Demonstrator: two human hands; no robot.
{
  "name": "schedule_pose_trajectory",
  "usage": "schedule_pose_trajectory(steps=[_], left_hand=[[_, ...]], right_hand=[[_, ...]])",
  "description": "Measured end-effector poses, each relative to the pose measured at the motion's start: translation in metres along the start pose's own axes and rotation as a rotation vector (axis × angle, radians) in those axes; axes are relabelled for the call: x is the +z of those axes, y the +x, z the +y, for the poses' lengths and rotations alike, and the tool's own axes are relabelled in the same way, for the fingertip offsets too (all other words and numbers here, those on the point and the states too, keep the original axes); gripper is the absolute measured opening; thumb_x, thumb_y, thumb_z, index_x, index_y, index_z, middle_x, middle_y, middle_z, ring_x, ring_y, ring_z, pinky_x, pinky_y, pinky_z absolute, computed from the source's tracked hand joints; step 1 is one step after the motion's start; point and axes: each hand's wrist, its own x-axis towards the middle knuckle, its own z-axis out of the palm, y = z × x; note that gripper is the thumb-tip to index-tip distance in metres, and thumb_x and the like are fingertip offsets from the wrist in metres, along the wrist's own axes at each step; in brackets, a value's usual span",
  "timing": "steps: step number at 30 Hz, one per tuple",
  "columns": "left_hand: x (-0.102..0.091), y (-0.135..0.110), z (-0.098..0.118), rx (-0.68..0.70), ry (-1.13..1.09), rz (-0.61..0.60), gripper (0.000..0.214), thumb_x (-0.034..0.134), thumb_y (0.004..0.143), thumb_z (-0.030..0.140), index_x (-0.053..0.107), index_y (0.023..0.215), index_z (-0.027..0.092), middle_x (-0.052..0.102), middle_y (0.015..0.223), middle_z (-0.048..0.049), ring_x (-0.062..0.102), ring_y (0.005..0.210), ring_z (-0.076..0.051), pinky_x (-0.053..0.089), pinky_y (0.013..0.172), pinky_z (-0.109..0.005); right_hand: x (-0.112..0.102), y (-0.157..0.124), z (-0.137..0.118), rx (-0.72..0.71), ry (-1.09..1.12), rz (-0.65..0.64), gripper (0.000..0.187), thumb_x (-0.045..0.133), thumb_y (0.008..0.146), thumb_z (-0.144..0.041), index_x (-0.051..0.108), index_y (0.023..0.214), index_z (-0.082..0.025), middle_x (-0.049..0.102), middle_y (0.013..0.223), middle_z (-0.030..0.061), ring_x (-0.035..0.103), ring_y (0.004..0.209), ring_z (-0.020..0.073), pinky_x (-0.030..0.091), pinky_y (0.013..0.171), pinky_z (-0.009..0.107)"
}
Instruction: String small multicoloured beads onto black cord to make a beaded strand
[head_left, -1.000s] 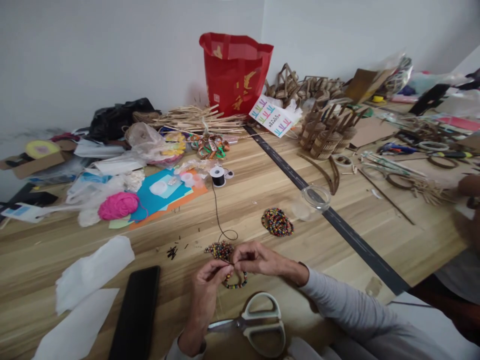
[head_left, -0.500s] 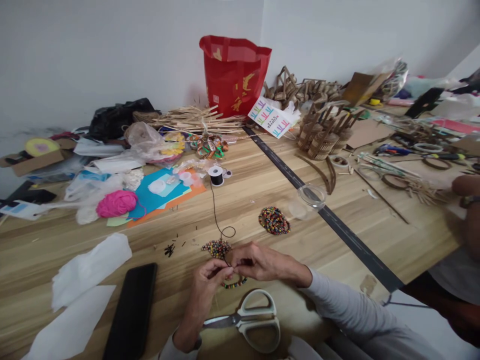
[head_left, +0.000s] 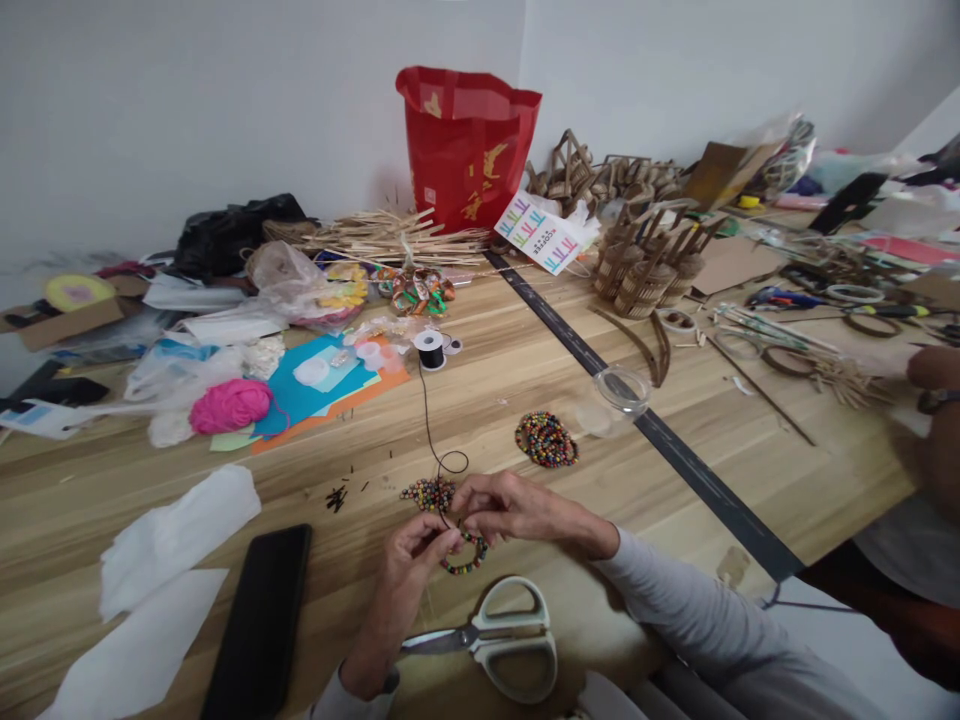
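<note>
At the lower centre of the frame, the left hand [head_left: 415,556] and the right hand [head_left: 501,506] meet over the wooden table [head_left: 525,400]. Between them they hold a small beaded bracelet [head_left: 466,562], a loop of mixed-colour beads that hangs just below the fingertips. The left hand's thumb and forefinger are pinched narrow on the loop's left end. The right hand's fingers are curled shut over its upper end, where a thin black cord [head_left: 427,420] arrives. The cord runs up the picture, makes a small loop on the table and ends at a black spool [head_left: 430,350].

A little heap of loose beads [head_left: 426,492] lies just above the left hand, touching neither hand. A larger pile of finished bead bracelets [head_left: 546,440] sits up and to the right. White-handled scissors [head_left: 501,640] lie just below the hands, near the bottom edge. A black phone [head_left: 259,620] rests at lower left, beside white tissue sheets [head_left: 180,535]. A pink yarn ball [head_left: 230,405] sits at middle left, and a red bag [head_left: 469,145] stands at top centre. Another person's arm [head_left: 936,430] shows at the right edge.
</note>
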Motion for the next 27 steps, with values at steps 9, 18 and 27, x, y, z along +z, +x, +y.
schedule_pose_trajectory(steps=[9, 18, 27], left_hand=[[-0.001, 0.001, -0.005, 0.011, -0.011, -0.033, 0.017, 0.073, 0.069, 0.029, 0.064, 0.062, 0.016, 0.069, 0.059, -0.0014, 0.062, 0.058, -0.015, 0.048, 0.058, -0.023], [0.002, 0.002, -0.001, -0.031, -0.072, 0.002, 0.027, 0.078, 0.062, 0.035, 0.059, 0.058, 0.017, 0.069, 0.057, -0.0015, 0.062, 0.054, -0.016, 0.049, 0.055, -0.024], [0.002, 0.000, 0.004, -0.024, -0.056, -0.009, 0.024, 0.076, 0.062, 0.030, 0.057, 0.056, 0.018, 0.065, 0.055, 0.0002, 0.060, 0.055, -0.015, 0.046, 0.054, -0.023]], right_hand=[[0.004, 0.000, 0.001, -0.062, -0.178, 0.033, 0.017, 0.051, 0.092, -0.027, 0.057, 0.083, -0.013, 0.056, 0.068, -0.0010, 0.052, 0.058, 0.0090, 0.042, 0.055, 0.020], [0.003, -0.002, -0.006, -0.220, -0.412, 0.034, 0.013, 0.053, 0.091, -0.021, 0.060, 0.083, -0.014, 0.059, 0.084, 0.0049, 0.054, 0.076, 0.0136, 0.044, 0.069, 0.024], [-0.002, -0.005, -0.009, -0.271, -0.451, -0.028, 0.010, 0.054, 0.090, -0.015, 0.058, 0.081, -0.014, 0.060, 0.092, 0.0071, 0.056, 0.085, 0.0155, 0.046, 0.078, 0.027]])
